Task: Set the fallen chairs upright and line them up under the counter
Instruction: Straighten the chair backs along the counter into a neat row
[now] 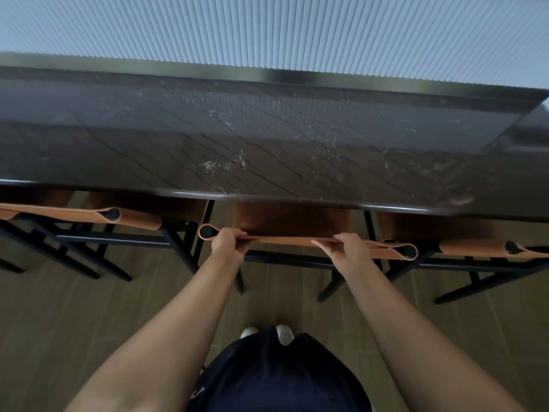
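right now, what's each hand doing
Left hand: closed, gripping the middle chair's tan backrest.
Right hand: closed, gripping the same backrest.

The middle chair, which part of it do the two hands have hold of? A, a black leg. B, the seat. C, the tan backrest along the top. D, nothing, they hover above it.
C: the left hand and the right hand both curl their fingers over the tan backrest of the middle chair, one towards each end of it.
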The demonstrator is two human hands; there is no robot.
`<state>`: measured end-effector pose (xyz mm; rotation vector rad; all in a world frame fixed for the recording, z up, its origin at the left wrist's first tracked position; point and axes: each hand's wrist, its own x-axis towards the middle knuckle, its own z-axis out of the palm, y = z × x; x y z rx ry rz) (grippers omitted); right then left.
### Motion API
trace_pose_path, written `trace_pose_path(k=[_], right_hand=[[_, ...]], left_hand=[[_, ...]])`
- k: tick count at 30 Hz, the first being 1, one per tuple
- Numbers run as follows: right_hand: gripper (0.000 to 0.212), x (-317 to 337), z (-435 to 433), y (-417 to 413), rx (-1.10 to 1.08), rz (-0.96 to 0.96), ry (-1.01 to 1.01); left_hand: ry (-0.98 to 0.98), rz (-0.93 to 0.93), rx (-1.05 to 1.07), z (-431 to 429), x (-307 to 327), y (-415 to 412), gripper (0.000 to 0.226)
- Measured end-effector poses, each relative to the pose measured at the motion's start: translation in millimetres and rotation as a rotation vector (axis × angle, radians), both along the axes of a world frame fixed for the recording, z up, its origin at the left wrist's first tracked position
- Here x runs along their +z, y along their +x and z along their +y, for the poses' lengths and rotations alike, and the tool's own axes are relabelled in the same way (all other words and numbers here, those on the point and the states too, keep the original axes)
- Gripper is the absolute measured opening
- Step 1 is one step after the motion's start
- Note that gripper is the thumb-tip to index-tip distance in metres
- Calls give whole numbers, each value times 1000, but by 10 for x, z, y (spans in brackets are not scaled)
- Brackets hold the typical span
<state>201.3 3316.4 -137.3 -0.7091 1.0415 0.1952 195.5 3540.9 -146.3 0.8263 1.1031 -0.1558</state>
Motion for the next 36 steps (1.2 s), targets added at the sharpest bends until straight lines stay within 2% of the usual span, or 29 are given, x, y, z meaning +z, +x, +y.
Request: trace_pose_path(k=[3,6,10,13,17,23,36], right_hand=[[35,42,61,77,-7,-10,18],[43,71,109,166,-14,-15,1],[30,76,25,207,17,2,-29],[34,59,-66,237,34,19,-43],[21,55,-83,251,58,35,-59],[26,-19,-70,201,45,-5,-43],[13,-51,-57,246,76,-12,-73]], left_hand=[[12,-18,0,63,19,102,23],[16,-27,15,97,9,214,23],[-15,-17,21,27,-39,211,22],[-32,-24,31,-44,-62,187,23],[-41,-29,24,-54,-88,195,21],[-60,-40,-5,-23,-156,175,22],[-110,-55,0,7,-95,201,14]])
